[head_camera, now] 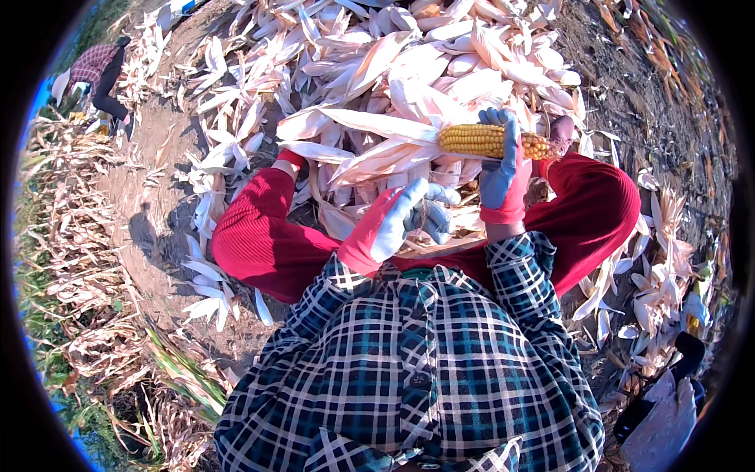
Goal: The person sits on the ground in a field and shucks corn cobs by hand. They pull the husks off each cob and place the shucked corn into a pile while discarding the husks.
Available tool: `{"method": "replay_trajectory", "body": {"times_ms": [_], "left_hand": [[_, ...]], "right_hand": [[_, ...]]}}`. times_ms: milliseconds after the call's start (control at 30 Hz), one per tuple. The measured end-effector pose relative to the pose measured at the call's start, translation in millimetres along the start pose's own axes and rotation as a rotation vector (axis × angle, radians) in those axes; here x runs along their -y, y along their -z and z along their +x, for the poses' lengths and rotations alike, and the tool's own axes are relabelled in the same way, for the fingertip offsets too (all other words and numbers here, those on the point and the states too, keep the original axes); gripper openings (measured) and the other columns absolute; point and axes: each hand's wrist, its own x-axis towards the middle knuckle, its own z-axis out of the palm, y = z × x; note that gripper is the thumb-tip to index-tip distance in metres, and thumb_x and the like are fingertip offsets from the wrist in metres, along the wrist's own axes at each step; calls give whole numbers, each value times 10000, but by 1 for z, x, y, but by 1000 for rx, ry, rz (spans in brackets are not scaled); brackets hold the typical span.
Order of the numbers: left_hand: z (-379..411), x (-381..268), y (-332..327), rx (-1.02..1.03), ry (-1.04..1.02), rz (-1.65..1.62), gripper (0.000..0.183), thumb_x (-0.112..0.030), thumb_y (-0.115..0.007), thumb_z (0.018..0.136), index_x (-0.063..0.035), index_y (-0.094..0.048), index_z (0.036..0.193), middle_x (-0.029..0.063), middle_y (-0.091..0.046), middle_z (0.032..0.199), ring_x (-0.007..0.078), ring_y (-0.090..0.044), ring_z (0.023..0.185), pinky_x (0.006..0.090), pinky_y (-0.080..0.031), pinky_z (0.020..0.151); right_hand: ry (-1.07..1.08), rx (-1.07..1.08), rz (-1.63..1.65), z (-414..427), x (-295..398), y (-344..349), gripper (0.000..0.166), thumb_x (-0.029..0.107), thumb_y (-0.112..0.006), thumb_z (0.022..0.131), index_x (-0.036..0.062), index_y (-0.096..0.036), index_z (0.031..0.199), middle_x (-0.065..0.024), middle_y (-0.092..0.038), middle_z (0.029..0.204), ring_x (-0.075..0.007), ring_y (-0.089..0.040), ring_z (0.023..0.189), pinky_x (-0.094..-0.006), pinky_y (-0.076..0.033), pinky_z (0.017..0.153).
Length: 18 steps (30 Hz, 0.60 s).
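Note:
My right hand (501, 168), in a red and blue-grey work glove, grips a yellow ear of corn (472, 140) near its right end. Pale dry husk leaves (383, 127) spread leftward from the other end of that ear. Below and left of the ear is my left hand (419, 212), gloved alike, its fingers curled; whether anything thin lies between them cannot be told. Beyond both hands rises a heap of corn ears in dry husks (413, 65), partly hidden by the held ear.
My bent legs in red trousers (265, 230) flank the near side of the heap. Loose husks (215, 289) lie on the soil at the left. One person (97, 71) bends over at the upper left; another person (666, 407) is at the lower right. Dry stalks (76, 236) line the left edge.

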Motion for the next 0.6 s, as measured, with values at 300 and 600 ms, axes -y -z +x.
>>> {"method": "replay_trajectory", "body": {"times_ms": [300, 600], "left_hand": [[69, 0, 40, -230, -244, -692, 422, -428, -570, 868, -101, -554, 1135, 101, -624, 1053, 244, -615, 957, 423, -499, 844], [30, -40, 108, -579, -559, -548, 278, -277, -597, 854, -89, -559, 1056, 165, -608, 1047, 347, -589, 991, 510, -454, 933]], "right_hand": [[-96, 465, 53, -41, -13, -18, 614, 39, -673, 800, -13, -382, 1338, -124, -489, 1314, -198, -464, 1215, -329, -370, 1021], [-102, 93, 80, -5, -3, -5, 394, 185, -508, 955, -22, -444, 1284, -138, -539, 1239, -218, -520, 1160, -330, -422, 979]]}}
